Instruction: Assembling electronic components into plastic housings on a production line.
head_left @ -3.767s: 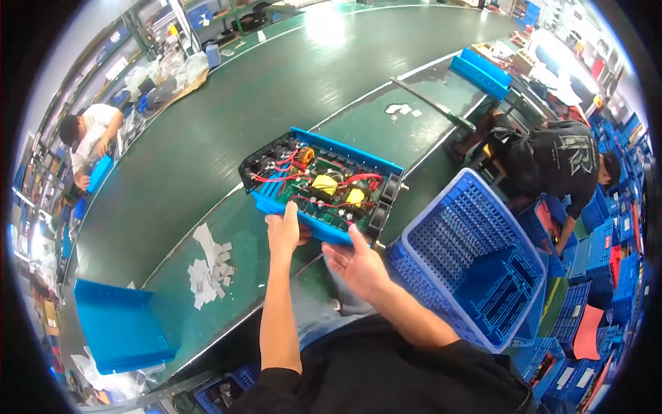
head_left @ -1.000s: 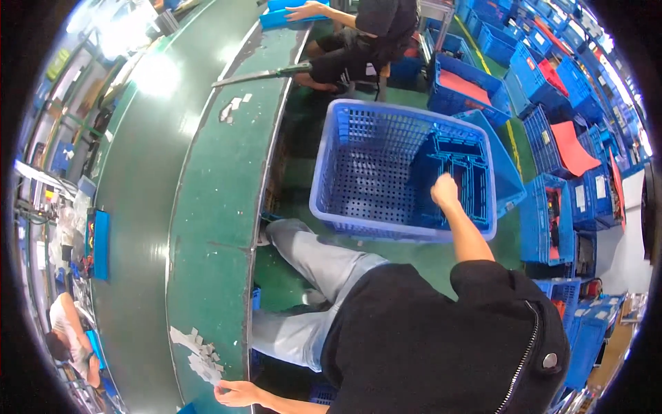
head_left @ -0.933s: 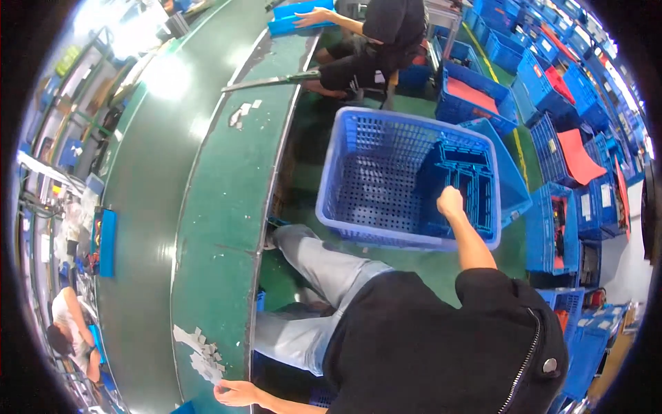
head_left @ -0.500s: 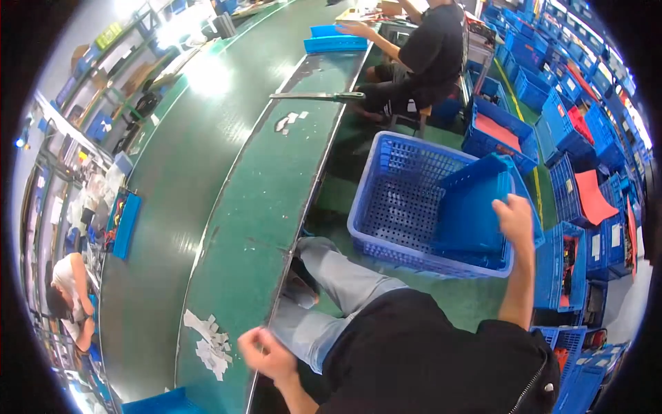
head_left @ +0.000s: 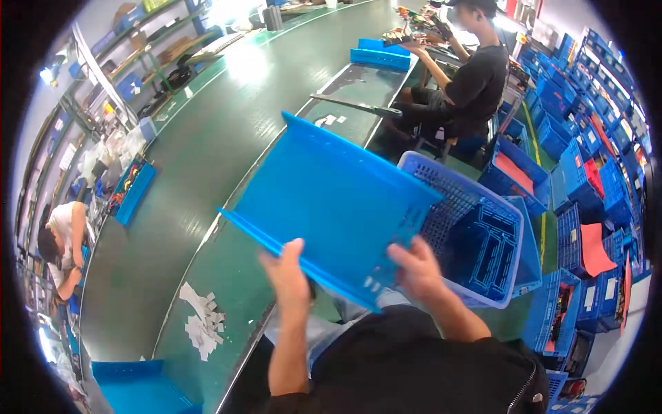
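A bright blue panel with two upturned long edges is tilted over the bench, in front of my body. My left hand grips its near edge, the thumb over the rim. At the panel's slotted right end, my right hand is closed on the edge; its fingers underneath are hidden. Just right of the panel stands a blue-violet plastic basket, partly covered by it. Inside the basket lies a dark blue slotted piece.
White paper scraps lie on the green bench, near another blue panel. Farther up are a long-bladed tool and a blue tray. A co-worker sits beyond the basket; another person is at far left.
The blue panel has come out of the basket and over the bench. My right hand moved left with it, and my left hand has taken its near edge.
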Available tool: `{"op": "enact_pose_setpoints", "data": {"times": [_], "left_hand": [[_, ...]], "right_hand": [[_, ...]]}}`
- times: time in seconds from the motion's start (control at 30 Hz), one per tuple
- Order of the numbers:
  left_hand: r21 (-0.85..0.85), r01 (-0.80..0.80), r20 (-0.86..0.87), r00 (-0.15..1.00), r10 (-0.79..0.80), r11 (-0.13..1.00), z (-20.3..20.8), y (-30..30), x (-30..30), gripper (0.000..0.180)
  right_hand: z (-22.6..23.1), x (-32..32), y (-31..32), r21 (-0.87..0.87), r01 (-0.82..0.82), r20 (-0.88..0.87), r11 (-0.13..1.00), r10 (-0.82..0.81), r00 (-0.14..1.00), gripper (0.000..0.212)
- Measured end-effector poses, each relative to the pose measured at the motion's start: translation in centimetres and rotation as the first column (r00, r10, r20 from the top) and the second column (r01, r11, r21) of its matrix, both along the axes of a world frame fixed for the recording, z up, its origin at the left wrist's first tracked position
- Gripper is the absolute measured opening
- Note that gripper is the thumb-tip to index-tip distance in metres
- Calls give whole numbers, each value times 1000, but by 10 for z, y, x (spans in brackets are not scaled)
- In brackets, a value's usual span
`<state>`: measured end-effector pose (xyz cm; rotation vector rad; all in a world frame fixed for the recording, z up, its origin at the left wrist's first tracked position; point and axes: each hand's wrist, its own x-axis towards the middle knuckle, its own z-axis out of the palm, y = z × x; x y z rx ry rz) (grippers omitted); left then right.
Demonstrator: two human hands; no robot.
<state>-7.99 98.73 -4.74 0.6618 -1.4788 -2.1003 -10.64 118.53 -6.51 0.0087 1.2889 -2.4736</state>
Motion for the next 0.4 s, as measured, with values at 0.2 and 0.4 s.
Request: {"op": "enact_pose_setpoints", "data": {"times": [0.2, 0.4], "left_hand": [[-676, -171, 251, 861, 442, 717, 48, -119, -36, 56], [-737, 65, 528, 677, 513, 672, 56, -179, -85, 79]], "right_hand": [[-39, -30, -63, 396, -732, 0, 555, 797, 604, 32], [-24, -184, -40, 707, 85, -577, 702, 504, 642, 16]]}}
